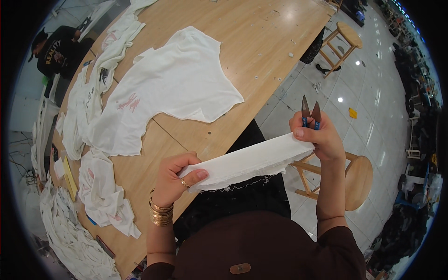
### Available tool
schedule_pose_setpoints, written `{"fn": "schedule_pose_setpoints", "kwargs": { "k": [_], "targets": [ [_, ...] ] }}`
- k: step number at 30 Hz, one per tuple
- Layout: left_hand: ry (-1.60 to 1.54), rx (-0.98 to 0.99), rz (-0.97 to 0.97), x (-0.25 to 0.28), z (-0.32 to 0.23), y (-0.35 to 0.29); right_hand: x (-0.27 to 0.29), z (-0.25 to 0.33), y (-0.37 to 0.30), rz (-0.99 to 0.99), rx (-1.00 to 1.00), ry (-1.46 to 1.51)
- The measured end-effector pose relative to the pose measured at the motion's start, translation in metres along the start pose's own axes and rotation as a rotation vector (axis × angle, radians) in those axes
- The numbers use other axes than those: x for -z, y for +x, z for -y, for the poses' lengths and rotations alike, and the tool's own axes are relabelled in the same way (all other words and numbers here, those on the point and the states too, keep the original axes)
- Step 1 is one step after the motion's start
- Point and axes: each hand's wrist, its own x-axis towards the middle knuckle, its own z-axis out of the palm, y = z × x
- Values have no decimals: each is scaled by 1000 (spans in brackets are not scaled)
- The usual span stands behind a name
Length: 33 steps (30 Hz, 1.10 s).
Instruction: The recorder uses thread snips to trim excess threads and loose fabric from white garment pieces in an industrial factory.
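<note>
A folded white fabric band (247,159) is stretched between my two hands above my lap, its lower edge raw with loose threads hanging. My left hand (173,177), with a ring and gold bangles at the wrist, is closed on the band's left end, thumb on top. My right hand (326,140) pinches the other end and also holds a pair of thread snips (311,114), blades apart and pointing up, away from the fabric. Beyond the band, a white garment piece (182,70) with a pink print lies spread on the wooden table (261,51).
More white garments (100,186) lie crumpled along the table's left side, near a yellow strip (69,179) and a large white cloth pile (74,233). Wooden stools (359,182) stand on the tiled floor at right. A person in black (58,51) is at the far left.
</note>
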Motion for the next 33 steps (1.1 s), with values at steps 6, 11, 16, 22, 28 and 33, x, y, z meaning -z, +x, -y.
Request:
{"fn": "schedule_pose_setpoints", "kwargs": {
  "k": [6, 11, 16, 22, 28, 33],
  "targets": [
    [-31, 13, -7, 0, 3, -1, -6, 2, -1, 16, -2, 37],
    [-112, 105, 246, -3, 6, 3, -33, -3, 10, 16, -79, 58],
    [-441, 195, 479, -37, 9, 21, -48, -11, 22, 70, -153, 77],
    [-71, 135, 119, -37, 2, 18, -44, -24, 21, -103, 92, -515],
    [68, 101, -99, -44, -11, 7, -67, -7, -12, -238, 432, -841],
    [164, 65, -247, -44, -11, 1, -69, -9, -25, -137, 563, -1054]
  ]
}}
